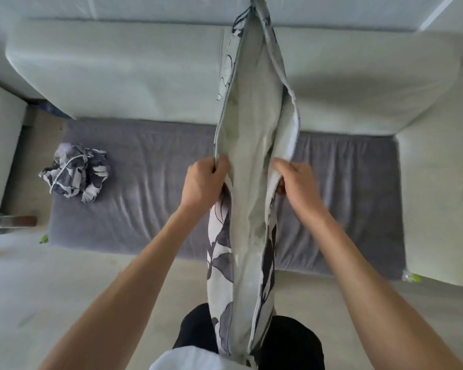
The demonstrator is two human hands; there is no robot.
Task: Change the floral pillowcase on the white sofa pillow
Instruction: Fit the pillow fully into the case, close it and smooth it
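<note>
A: Head view first. Held upright over the front edge of the grey seat cushion (158, 198): white pillow (249, 156), part-way inside the floral pillowcase (219, 260). Left hand (203, 180) closed, pinching the left edge of the opening. Right hand (296, 180) closed too, fingers curled over the right hem. Opening spread between them.

B: Going in or coming out?

A: Probably going in, judging by the crumpled floral case (75, 176) lying at the left end of the seat cushion. Hard to be sure.

B: Risks?

A: Uneven pull, most likely: one hem dragged higher than the other, filling bunched on one side, corners left empty. Also a pinch on cloth alone, so a slip of either edge and the pillow dropping out towards the floor in front of the seat cushion. Possibly a zip along the opening, too blurred to confirm; if so, a snag on the inner cover.

B: Room to move?

A: Plenty. Middle and right of the seat cushion bare, good for laying the pillow down. Back cushion (118, 76) behind it, armrest (433, 209) to its right, both well apart from the hands. Nothing near the elbows.
</note>
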